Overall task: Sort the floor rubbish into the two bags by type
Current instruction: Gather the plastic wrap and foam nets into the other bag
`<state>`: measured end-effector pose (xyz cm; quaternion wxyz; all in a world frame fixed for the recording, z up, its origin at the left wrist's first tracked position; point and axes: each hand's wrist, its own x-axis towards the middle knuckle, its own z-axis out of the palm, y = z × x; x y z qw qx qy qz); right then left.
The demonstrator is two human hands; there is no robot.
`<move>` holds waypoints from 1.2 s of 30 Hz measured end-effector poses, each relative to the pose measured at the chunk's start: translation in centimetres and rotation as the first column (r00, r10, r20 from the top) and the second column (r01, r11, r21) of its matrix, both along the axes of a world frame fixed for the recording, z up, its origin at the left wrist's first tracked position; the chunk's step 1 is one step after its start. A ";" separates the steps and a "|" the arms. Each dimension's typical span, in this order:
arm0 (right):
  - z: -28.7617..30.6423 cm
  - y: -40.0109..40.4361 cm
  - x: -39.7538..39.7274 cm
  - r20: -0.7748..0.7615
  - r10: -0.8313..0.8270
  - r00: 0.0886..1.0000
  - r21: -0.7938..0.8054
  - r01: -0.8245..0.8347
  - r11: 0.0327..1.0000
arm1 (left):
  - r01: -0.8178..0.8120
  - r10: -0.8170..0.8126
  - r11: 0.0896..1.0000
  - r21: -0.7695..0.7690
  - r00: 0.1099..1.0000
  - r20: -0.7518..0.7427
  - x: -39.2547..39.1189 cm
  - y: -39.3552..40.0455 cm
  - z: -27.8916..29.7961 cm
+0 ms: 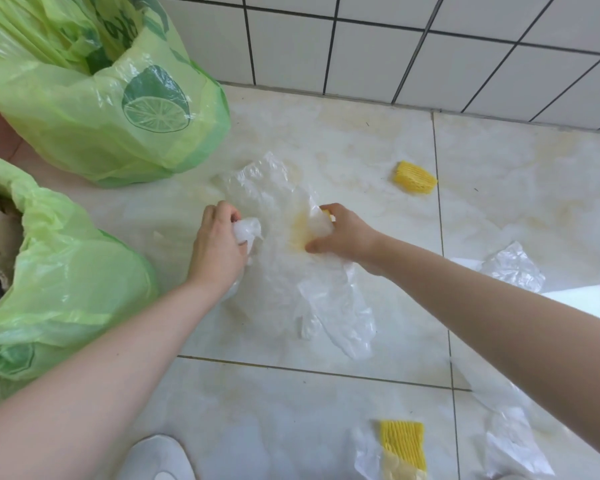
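A large clear plastic film (284,271) lies crumpled on the pale floor tiles at the centre. My left hand (219,244) grips a bunched end of it. My right hand (340,233) is closed on the film's other side, with a yellow foam piece (327,213) showing at its fingertips. Two light green plastic bags stand at the left: the far bag (118,109) with a lime print, and the near bag (66,292) holding brownish and grey rubbish.
A yellow foam net (414,177) lies to the right near the white tiled wall (395,46). Another yellow foam net (403,445) sits at the bottom on clear plastic. More clear plastic (513,271) and a white sheet (582,299) lie at right. A white shoe (160,459) is below.
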<state>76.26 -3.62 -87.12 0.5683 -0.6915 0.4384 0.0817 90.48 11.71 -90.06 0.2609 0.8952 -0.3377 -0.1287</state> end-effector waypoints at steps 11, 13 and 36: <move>-2.8 0.9 2.4 -0.202 -0.048 0.978 -0.029 0.043 0.999 | 0.003 0.045 0.981 0.194 0.969 -0.245 -0.4 -1.0 -1.4; -3.0 0.9 2.6 -0.207 -0.090 0.974 -0.060 0.079 0.995 | -0.017 0.066 0.983 0.185 0.962 -0.266 -0.1 -1.1 -1.5; 2.3 -1.6 1.4 0.054 -0.276 0.960 -0.033 0.278 0.960 | -0.307 0.318 0.948 0.086 0.895 -0.313 1.3 2.2 4.7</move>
